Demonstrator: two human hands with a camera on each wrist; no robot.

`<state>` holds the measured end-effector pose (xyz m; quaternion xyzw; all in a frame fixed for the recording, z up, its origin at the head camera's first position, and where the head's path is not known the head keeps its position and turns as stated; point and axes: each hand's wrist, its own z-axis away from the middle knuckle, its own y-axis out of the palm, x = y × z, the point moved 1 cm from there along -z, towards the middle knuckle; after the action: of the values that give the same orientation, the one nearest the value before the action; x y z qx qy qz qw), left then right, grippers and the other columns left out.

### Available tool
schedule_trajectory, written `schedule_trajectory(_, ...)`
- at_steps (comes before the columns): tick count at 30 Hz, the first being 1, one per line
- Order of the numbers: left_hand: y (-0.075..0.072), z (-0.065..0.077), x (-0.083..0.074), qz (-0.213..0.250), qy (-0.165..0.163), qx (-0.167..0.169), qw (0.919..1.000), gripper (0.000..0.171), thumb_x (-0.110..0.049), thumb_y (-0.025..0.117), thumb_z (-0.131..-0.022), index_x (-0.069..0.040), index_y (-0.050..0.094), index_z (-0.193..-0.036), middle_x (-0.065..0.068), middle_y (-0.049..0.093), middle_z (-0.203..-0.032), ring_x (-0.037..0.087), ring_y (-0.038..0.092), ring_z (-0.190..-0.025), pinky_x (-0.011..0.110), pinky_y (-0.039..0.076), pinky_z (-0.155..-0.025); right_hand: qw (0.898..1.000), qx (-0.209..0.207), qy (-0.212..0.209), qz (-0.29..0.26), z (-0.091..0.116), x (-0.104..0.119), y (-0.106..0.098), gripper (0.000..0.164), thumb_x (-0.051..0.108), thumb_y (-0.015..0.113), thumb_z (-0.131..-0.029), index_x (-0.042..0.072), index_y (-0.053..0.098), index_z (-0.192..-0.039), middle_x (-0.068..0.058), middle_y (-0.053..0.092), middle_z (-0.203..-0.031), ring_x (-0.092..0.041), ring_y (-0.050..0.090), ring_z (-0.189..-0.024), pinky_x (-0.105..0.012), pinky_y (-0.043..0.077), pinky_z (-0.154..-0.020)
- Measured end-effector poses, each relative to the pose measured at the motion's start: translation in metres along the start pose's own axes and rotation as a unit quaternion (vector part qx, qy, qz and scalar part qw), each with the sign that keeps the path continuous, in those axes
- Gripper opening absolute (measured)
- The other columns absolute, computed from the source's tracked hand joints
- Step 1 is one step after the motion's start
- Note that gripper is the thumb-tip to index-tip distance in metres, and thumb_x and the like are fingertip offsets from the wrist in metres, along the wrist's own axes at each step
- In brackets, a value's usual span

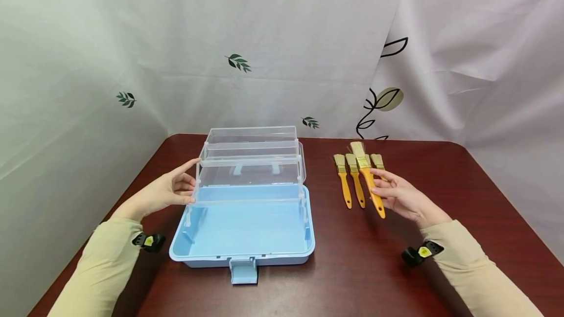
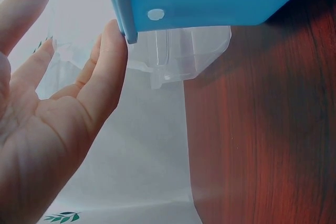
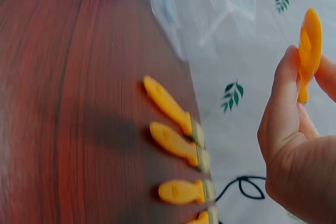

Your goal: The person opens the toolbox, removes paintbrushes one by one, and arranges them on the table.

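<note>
My right hand (image 1: 398,195) holds a paintbrush (image 1: 373,191) by its yellow handle, pale bristles pointing away, raised above the table. In the right wrist view the thumb and fingers pinch that handle (image 3: 310,45). Several matching paintbrushes (image 1: 344,187) lie side by side just beyond and left of it. A light blue case (image 1: 251,229) stands open, its clear folding trays (image 1: 253,172) raised toward the back. My left hand (image 1: 165,192) is at the left side of these trays, index fingertip at an upper corner and thumb lower down, fingers spread.
The case's blue latch (image 1: 244,272) hangs down at its front edge. Everything stands on a dark red wooden table (image 1: 352,268). A white cloth (image 1: 282,38) with leaf prints hangs behind the table and along its sides.
</note>
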<state>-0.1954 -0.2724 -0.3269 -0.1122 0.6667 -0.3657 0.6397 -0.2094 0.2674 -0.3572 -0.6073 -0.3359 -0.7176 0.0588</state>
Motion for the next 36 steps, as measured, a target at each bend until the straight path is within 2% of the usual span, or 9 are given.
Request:
schedule_trajectory(7, 0.0, 0.001, 0.0, -0.002, 0.001, -0.001, 1.0, 0.1, -0.018, 0.076, -0.079, -0.016, 0.01, -0.153, 0.019, 0.05, -0.11, 0.026, 0.056, -0.098, 0.023, 0.053, -0.081, 0.999, -0.04, -0.008, 0.009, 0.008, 0.003, -0.021, 0.037, -0.005, 0.048, -0.095, 0.025, 0.06, -0.114, 0.003, 0.063, -0.099, -0.008, 0.064, -0.085, -0.024, 0.054, -0.074)
schedule_trajectory(12, 0.0, 0.001, 0.0, -0.003, 0.006, 0.003, 1.0, 0.101, -0.017, 0.077, -0.079, -0.014, 0.009, -0.153, 0.019, 0.05, -0.11, 0.026, 0.055, -0.098, 0.018, 0.052, -0.08, 0.998, -0.064, -0.002, 0.007, 0.013, 0.004, -0.039, 0.035, -0.003, 0.048, -0.096, 0.025, 0.057, -0.113, 0.003, 0.064, -0.102, -0.01, 0.064, -0.088, -0.026, 0.054, -0.076)
schedule_trajectory(19, 0.0, 0.0, 0.0, -0.002, 0.007, 0.004, 1.0, 0.1, -0.017, 0.076, -0.079, -0.014, 0.009, -0.153, 0.019, 0.05, -0.11, 0.026, 0.055, -0.098, 0.017, 0.051, -0.079, 0.988, -0.132, 0.032, 0.067, 0.015, 0.008, -0.066, 0.031, 0.003, 0.053, -0.095, 0.026, 0.046, -0.114, 0.009, 0.061, -0.1, -0.005, 0.062, -0.091, -0.023, 0.052, -0.076)
schedule_trajectory(23, 0.0, 0.0, 0.0, 0.002, 0.006, 0.005, 1.0, 0.1, -0.016, 0.076, -0.079, -0.014, 0.008, -0.153, 0.02, 0.049, -0.11, 0.025, 0.055, -0.098, 0.017, 0.051, -0.079, 0.972, -0.175, 0.058, 0.144, 0.013, 0.01, -0.08, 0.039, 0.007, 0.057, -0.094, 0.023, 0.039, -0.125, 0.013, 0.058, -0.098, -0.001, 0.061, -0.09, -0.021, 0.051, -0.075)
schedule_trajectory(26, -0.001, 0.0, 0.0, 0.005, 0.005, 0.006, 1.0, 0.1, -0.015, 0.076, -0.079, -0.013, 0.009, -0.153, 0.02, 0.049, -0.109, 0.024, 0.055, -0.097, 0.016, 0.05, -0.079, 0.95, -0.205, 0.08, 0.22, 0.012, 0.011, -0.088, 0.056, 0.01, 0.057, -0.094, 0.011, 0.029, -0.142, 0.014, 0.053, -0.099, 0.003, 0.059, -0.086, -0.019, 0.05, -0.075)
schedule_trajectory(28, -0.001, 0.0, 0.0, 0.007, 0.005, 0.007, 0.9999, 0.1, -0.014, 0.076, -0.079, -0.013, 0.009, -0.153, 0.02, 0.049, -0.109, 0.024, 0.055, -0.097, 0.016, 0.05, -0.079, 0.934, -0.218, 0.093, 0.268, 0.012, 0.012, -0.092, 0.067, 0.013, 0.057, -0.095, 0.001, 0.018, -0.148, 0.011, 0.051, -0.102, 0.007, 0.058, -0.085, -0.018, 0.05, -0.075)
schedule_trajectory(31, -0.001, 0.001, 0.0, 0.004, 0.005, 0.007, 1.0, 0.1, -0.014, 0.076, -0.079, -0.013, 0.008, -0.153, 0.02, 0.049, -0.109, 0.024, 0.056, -0.097, 0.016, 0.051, -0.079, 0.915, -0.227, 0.108, 0.317, 0.012, 0.013, -0.096, 0.074, 0.015, 0.055, -0.096, -0.007, 0.008, -0.148, -0.012, 0.051, -0.119, 0.011, 0.055, -0.082, -0.017, 0.05, -0.075)
schedule_trajectory(34, 0.0, 0.0, 0.0, 0.003, 0.005, 0.006, 1.0, 0.1, -0.015, 0.076, -0.079, -0.014, 0.008, -0.153, 0.02, 0.049, -0.11, 0.025, 0.055, -0.098, 0.017, 0.05, -0.08, 0.907, -0.228, 0.12, 0.334, 0.012, 0.013, -0.097, 0.073, 0.014, 0.053, -0.096, -0.009, 0.006, -0.147, -0.035, 0.031, -0.138, 0.014, 0.053, -0.081, -0.017, 0.051, -0.076)
schedule_trajectory(36, 0.0, 0.0, 0.0, 0.002, 0.005, 0.007, 1.0, 0.1, -0.015, 0.076, -0.08, -0.015, 0.008, -0.153, 0.019, 0.049, -0.11, 0.026, 0.055, -0.098, 0.016, 0.05, -0.08, 0.904, -0.229, 0.129, 0.336, 0.012, 0.012, -0.098, 0.074, 0.014, 0.053, -0.096, -0.009, 0.005, -0.148, -0.037, 0.02, -0.144, 0.015, 0.052, -0.08, -0.018, 0.051, -0.077)
